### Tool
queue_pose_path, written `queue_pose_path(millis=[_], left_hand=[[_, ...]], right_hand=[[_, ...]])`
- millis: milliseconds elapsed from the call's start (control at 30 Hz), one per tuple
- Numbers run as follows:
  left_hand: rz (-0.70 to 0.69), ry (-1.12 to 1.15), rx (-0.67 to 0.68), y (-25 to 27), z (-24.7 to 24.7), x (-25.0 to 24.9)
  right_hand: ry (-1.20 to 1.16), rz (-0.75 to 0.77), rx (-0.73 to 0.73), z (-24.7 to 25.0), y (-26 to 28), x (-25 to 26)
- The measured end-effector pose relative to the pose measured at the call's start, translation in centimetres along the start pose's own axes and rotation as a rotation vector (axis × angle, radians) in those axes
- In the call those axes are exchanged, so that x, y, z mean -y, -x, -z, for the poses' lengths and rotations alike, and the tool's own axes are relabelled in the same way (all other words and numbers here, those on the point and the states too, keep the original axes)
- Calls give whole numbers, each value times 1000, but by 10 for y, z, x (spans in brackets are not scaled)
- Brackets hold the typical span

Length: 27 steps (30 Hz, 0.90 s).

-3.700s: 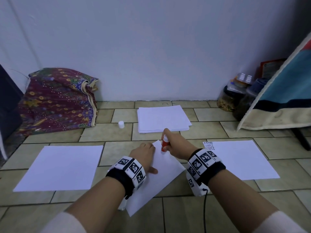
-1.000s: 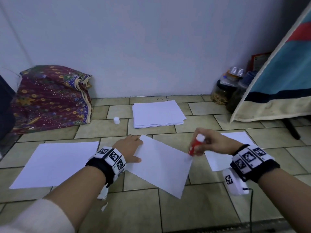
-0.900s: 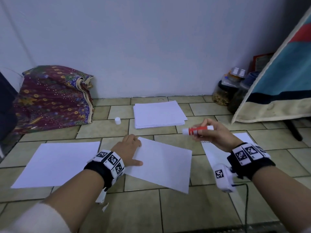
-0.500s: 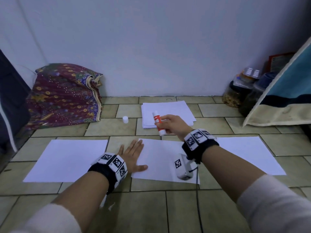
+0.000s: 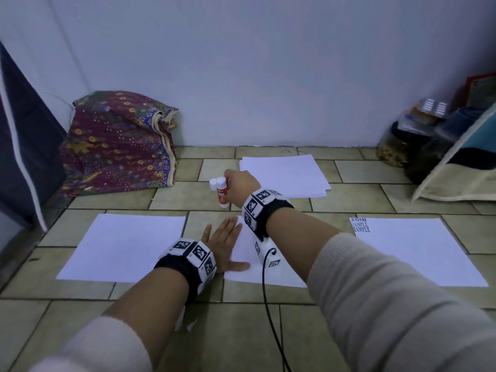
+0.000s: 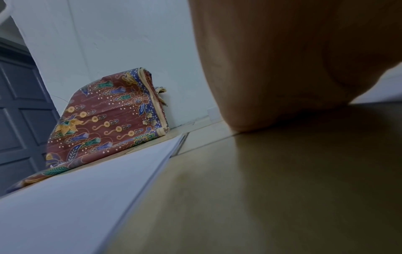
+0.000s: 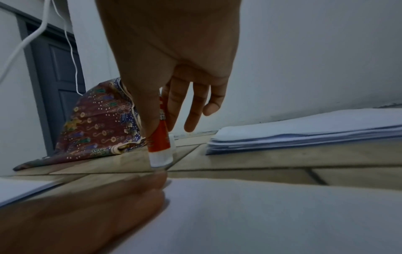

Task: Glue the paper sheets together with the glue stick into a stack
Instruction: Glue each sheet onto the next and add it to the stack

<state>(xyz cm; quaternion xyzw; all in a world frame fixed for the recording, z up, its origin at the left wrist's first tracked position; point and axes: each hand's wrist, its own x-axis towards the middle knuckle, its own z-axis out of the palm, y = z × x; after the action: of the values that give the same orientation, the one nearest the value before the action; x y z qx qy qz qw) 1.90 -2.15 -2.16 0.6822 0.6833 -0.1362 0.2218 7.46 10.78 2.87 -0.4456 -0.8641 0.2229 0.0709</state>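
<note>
Setting the glue stick (image 5: 221,194) upright on the floor tile beside its white cap (image 5: 212,184), I pinch it between thumb and forefinger of my right hand (image 5: 239,187), other fingers loose. I judge it best to seat the base flat before letting go, so it can't roll. My left hand (image 5: 221,244) lies flat, fingers straight, on the middle sheet (image 5: 279,272)

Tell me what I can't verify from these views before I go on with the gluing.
- Glue on the middle sheet: head view, the right forearm covers much of it; none visible on the white.
- Left hand fingers: left wrist view shows only the palm's heel.
- Glue stick tip: right wrist view, right hand hides it.
- Cap: mostly behind the stick in both.
</note>
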Motion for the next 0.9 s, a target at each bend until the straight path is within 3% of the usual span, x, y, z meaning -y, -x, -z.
queue_pose_path(millis=[233,300,400,500,733,900], left_hand=[[-16,-9,4,-1,-2,2],[1,16,10,-2,-1,1],[36,5,29,-3,3,-1],[39,-17,25,0,4,-2],[36,-16,56,-2,5,-3],[38,-19,82,2,6,-2]], right_hand=[[-231,-63,-49,20,25,-23],[-129,-86,67,35,42,-38],[160,-181,364,62,75,-64],[312,-335,483,87,107,-102],[508,-691,294,87,178,-189],[343,-725,292,85,203,-206]])
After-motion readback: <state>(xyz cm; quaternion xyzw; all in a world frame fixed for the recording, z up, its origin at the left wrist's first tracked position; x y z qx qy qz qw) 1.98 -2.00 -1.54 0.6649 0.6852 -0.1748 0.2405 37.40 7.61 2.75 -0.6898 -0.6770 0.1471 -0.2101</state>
